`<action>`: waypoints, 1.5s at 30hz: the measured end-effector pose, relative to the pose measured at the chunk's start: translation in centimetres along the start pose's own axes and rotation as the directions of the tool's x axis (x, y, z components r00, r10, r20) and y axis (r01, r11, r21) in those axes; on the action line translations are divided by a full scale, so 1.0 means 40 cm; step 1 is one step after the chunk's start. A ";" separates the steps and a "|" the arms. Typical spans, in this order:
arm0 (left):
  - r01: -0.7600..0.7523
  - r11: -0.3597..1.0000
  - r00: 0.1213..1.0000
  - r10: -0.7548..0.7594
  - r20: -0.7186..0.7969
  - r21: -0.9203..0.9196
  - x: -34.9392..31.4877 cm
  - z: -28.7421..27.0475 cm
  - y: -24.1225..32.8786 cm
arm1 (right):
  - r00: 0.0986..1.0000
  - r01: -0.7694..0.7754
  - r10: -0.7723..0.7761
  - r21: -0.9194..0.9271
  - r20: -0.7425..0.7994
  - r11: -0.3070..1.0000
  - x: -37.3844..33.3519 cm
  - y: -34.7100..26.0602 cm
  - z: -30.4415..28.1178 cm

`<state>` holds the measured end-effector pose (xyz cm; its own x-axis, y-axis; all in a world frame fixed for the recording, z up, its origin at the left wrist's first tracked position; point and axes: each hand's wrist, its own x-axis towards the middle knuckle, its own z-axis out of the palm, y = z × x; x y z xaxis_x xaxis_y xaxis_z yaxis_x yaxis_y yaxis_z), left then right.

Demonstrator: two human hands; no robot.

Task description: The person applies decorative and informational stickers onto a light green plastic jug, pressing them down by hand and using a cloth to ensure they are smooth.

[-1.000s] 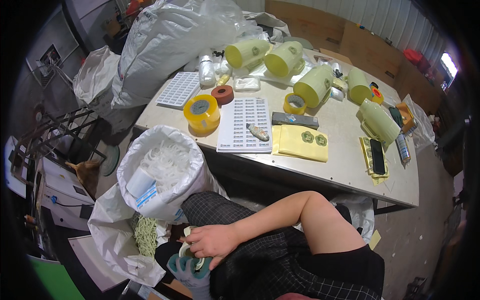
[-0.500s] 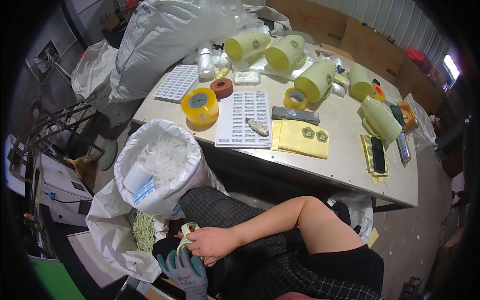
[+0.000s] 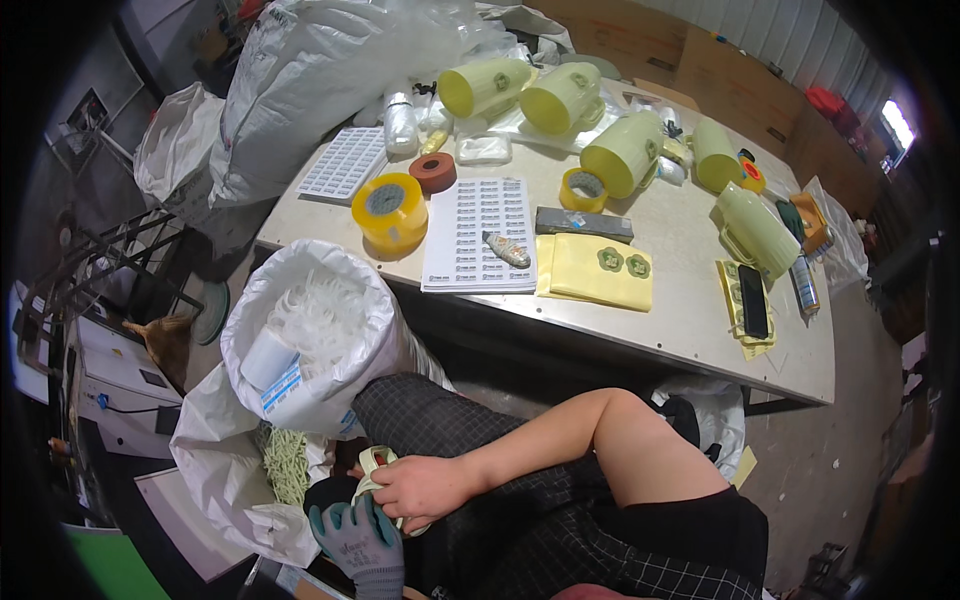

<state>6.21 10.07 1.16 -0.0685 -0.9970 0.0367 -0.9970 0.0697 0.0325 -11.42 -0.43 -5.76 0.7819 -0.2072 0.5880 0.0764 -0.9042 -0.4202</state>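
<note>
Low in front of my lap, my right hand (image 3: 425, 488), bare, has its fingers curled over a pale green plastic piece (image 3: 372, 463) with a loop-shaped part. A bit of red shows inside the loop. My left hand (image 3: 357, 543), in a grey knit glove with green-coated fingers, is bent around the lower side of the same piece, close below the right hand. Most of the piece is hidden by both hands, so its full shape cannot be made out.
Left of my hands stand a white sack of pale green strips (image 3: 287, 465) and a sack of translucent rings (image 3: 325, 315). The table (image 3: 690, 325) bears several pale green jug-shaped shells (image 3: 625, 155), tape rolls (image 3: 390, 210), label sheets (image 3: 470, 265), yellow sheets (image 3: 590, 290) and a phone (image 3: 752, 302).
The whole view has shifted slightly, so the table things sit a little further left. Both hands keep nearly the same hold on the pale green piece; the gloved hand has tilted a little.
</note>
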 end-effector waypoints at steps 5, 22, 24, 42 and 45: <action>-0.072 0.997 0.996 0.073 -0.050 0.021 0.026 -0.029 -0.053 | 0.986 0.025 -0.029 0.026 0.165 0.999 0.022 0.019 0.053; 0.399 0.050 0.740 -0.607 0.290 -0.915 0.308 0.283 -0.349 | 0.772 -0.514 0.631 0.506 -0.077 0.692 0.027 -0.017 -0.096; 0.534 0.153 0.821 -0.328 0.467 -0.831 0.367 0.233 -0.331 | 0.571 -0.574 0.821 0.727 0.023 0.378 -0.025 0.040 -0.078; -0.101 0.958 0.914 -0.017 -0.406 -0.267 0.218 0.084 -0.171 | 0.500 -0.547 0.812 0.837 0.301 0.026 0.104 0.193 0.035; -0.120 0.977 0.902 0.034 -0.430 -0.174 0.229 0.081 -0.160 | 0.529 -0.536 0.804 0.842 0.271 0.069 0.114 0.185 0.027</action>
<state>11.85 0.39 -1.95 -0.0808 -0.8823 0.4637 -0.9601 0.1938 0.2015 -6.63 -7.66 -6.93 0.6427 -0.7356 -0.2138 0.1072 0.3627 -0.9257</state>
